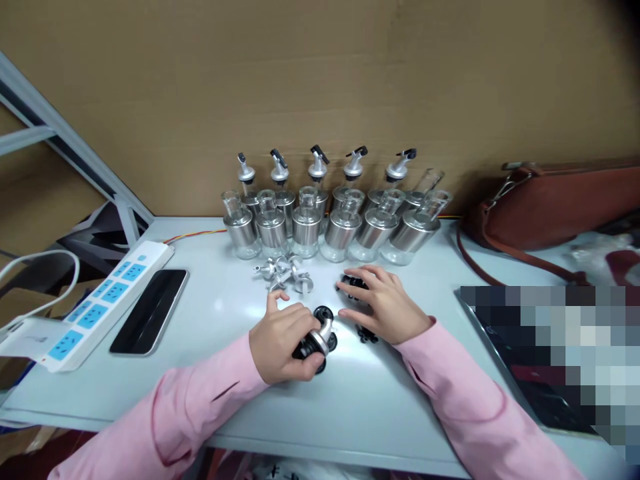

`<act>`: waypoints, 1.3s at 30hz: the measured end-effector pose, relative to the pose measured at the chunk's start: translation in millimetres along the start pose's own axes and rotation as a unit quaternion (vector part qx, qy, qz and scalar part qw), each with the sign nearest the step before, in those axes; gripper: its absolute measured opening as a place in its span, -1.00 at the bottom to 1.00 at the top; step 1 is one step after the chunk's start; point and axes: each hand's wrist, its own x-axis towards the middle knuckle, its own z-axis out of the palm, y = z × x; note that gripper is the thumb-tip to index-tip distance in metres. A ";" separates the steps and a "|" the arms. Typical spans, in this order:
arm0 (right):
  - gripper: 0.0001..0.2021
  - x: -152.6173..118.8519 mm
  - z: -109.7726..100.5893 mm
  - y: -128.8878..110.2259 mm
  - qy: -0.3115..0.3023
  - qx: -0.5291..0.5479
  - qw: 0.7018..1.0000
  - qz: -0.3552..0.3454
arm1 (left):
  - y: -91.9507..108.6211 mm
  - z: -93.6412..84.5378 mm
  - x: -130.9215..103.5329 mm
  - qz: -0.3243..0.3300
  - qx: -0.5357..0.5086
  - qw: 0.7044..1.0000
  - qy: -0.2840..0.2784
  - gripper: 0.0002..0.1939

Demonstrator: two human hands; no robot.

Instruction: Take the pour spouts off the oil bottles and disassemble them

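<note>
In the head view, the left hand [285, 341] grasps a glossy silver pourer [320, 341] with a black ribbed stopper, at the worktop's [215, 327] middle. The right hand [393, 303] is spread, fingers parted above small black pieces [368, 335]; contact is unclear. Beyond, slender-necked glass bottles [306, 230] wear brushed-metal sleeves. The smooth, pale surface meets creased brown cardboard [320, 80].

Beyond the fingers [363, 275] I count twelve glass bottles [307, 230], five wearing pour spouts [318, 168]; one spout [320, 340] within the left hand's fingers [300, 323]; leftward, one phone [150, 312], one power strip [111, 307]; rightward, one brown bag [560, 207].
</note>
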 end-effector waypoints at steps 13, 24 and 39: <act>-0.66 -0.3 -1.7 -2.4 -0.002 0.045 0.999 -0.031 | -1.4 1.1 -0.1 0.000 0.005 1.000 -0.010 -0.77; -0.74 -1.5 -2.3 3.3 0.001 0.028 1.000 -0.011 | -1.5 1.1 -1.3 -0.007 0.011 1.000 -0.016 -0.80; -0.69 -1.6 1.0 10.3 0.028 0.033 0.999 -0.007 | -0.9 1.4 -0.6 0.009 0.003 1.000 0.008 -0.79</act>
